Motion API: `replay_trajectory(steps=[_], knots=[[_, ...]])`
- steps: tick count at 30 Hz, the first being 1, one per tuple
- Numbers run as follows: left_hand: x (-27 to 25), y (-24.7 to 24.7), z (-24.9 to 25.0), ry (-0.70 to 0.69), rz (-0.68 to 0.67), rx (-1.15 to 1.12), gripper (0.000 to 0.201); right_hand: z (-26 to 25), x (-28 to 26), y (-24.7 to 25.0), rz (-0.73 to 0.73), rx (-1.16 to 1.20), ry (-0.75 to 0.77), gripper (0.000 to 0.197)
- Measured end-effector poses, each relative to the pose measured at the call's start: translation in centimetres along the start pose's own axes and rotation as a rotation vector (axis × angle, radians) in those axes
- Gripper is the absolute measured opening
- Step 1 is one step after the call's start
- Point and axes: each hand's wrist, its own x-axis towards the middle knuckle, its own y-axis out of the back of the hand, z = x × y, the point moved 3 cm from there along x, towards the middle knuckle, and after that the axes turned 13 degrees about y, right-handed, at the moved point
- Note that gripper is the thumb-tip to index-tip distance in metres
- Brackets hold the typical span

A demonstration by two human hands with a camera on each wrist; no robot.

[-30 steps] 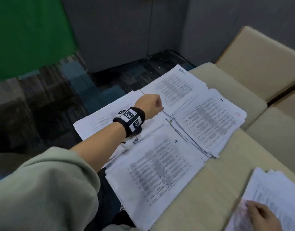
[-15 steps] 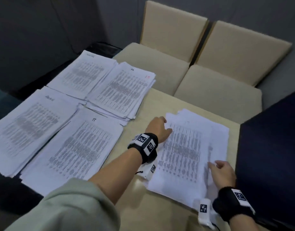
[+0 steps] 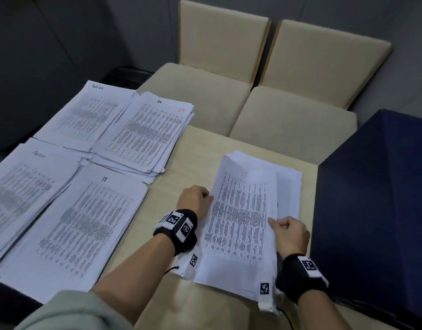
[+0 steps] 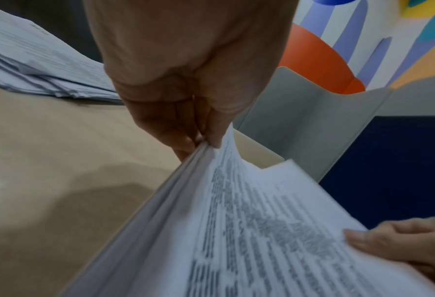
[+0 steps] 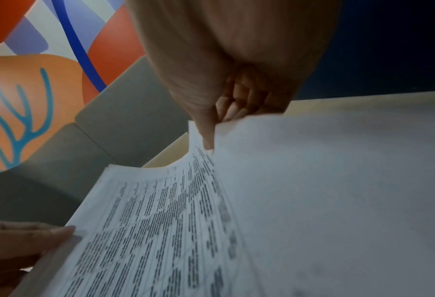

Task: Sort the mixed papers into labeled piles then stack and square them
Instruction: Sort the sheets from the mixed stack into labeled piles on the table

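A mixed stack of printed papers (image 3: 241, 222) lies on the beige table (image 3: 205, 148), right of centre. My left hand (image 3: 198, 201) pinches the left edge of its upper sheets (image 4: 236, 231) between thumb and fingers, raising that edge off the table. At the stack's right edge my right hand (image 3: 286, 229) pinches the top sheet (image 5: 160, 221), thumb on top. Several sorted piles lie to the left: one headed "IT" (image 3: 86, 222), one beside it at the far left (image 3: 21, 186), one at the back left (image 3: 86, 113), and one with a red mark (image 3: 145, 132).
Two beige padded chairs (image 3: 288, 115) stand at the table's far side. A dark blue panel (image 3: 383, 198) stands close against the table's right edge, beside my right hand. Bare table (image 3: 171, 186) shows between the sorted piles and the mixed stack.
My left hand came from the sorted piles to the mixed stack and its fingers closed on the left edge. My right hand's fingers closed on the right edge. The view swung right.
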Motion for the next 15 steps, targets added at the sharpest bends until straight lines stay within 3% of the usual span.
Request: replay_trajectory(steps=[4, 7, 9, 12, 15], knots=[[0.8, -0.2, -0.6, 0.089, 0.027, -0.024, 0.039, 1.0, -0.6, 0.9, 0.043, -0.061, 0.042, 0.035], [1.4, 0.0, -0.6, 0.048, 0.022, 0.129, 0.037, 1.8, -1.3, 2.0, 0.196, 0.000, 0.006, 0.009], [1.5, 0.2, -0.4, 0.015, -0.006, 0.225, 0.031, 1.8, -1.8, 2.4, 0.252, 0.091, -0.002, 0.015], [1.5, 0.9, 0.0, -0.019, 0.028, 0.402, 0.040, 1.7, -1.9, 2.3, 0.189, 0.230, 0.059, 0.023], [1.1, 1.9, 0.8, -0.090, 0.153, 0.563, 0.046, 1.6, -2.0, 1.9, 0.103, 0.332, 0.072, 0.028]])
